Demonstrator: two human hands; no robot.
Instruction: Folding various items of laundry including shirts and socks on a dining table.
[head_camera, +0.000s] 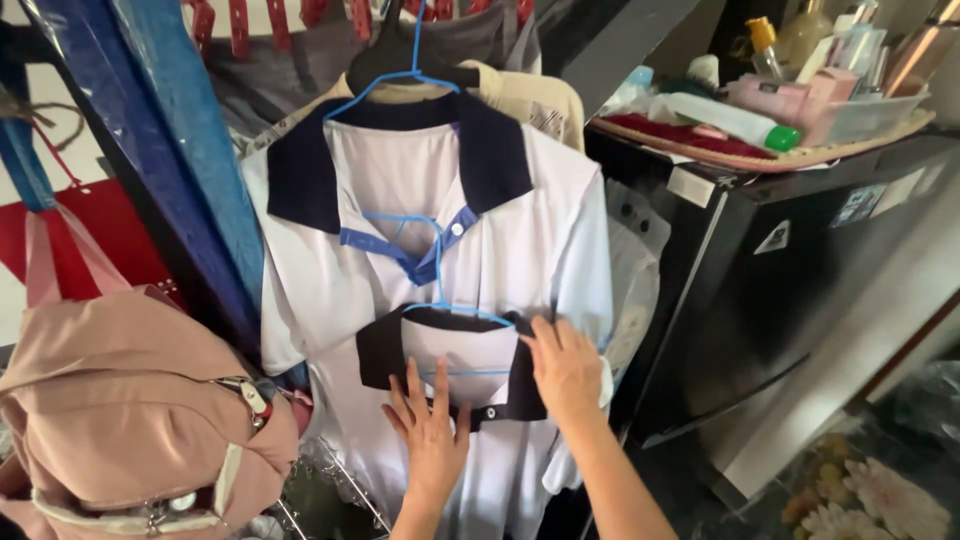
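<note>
A white polo shirt with a dark navy collar (420, 200) hangs on a blue hanger (400, 80). In front of it, lower down, hangs a second white shirt with a dark collar (470, 365) on its own blue hanger (440, 305). My left hand (428, 425) lies flat with fingers spread on the front of the lower shirt, just under its collar. My right hand (565, 370) rests on the right side of that collar, fingers curled over the shoulder edge.
A pink backpack (130, 410) hangs at lower left beside a blue pole (190, 150). A dark fridge (790, 280) stands at right, with a tray of bottles and tubes (780, 110) on top. More clothes hang behind. A wire rack (330, 490) sits below.
</note>
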